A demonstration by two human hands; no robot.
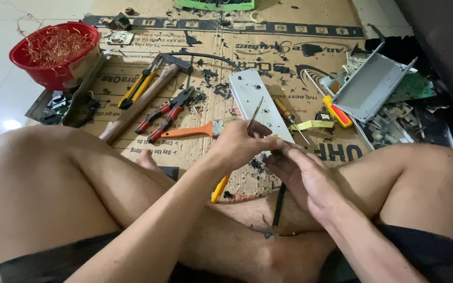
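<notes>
I sit cross-legged on a sheet of cardboard (pixel 268 57). My left hand (pixel 239 145) is closed around the shaft of a yellow-handled screwdriver (pixel 219 189). Its thin metal blade (pixel 256 111) points up and away from me. My right hand (pixel 304 177) meets the left over my shin, fingers pinched on a small part that I cannot make out. A black cable (pixel 279 205) hangs down from that hand across my leg. A long white metal plate (pixel 251 91) lies just beyond both hands.
An orange-handled brush (pixel 191 130), red-handled pliers (pixel 164 114), a wooden-handled hammer (pixel 141 102) and yellow-black cutters (pixel 137 86) lie to the left. A red bowl of copper wire (pixel 53 50) stands far left. A grey metal casing (pixel 370 84), green circuit board (pixel 414 86) and scraps lie right.
</notes>
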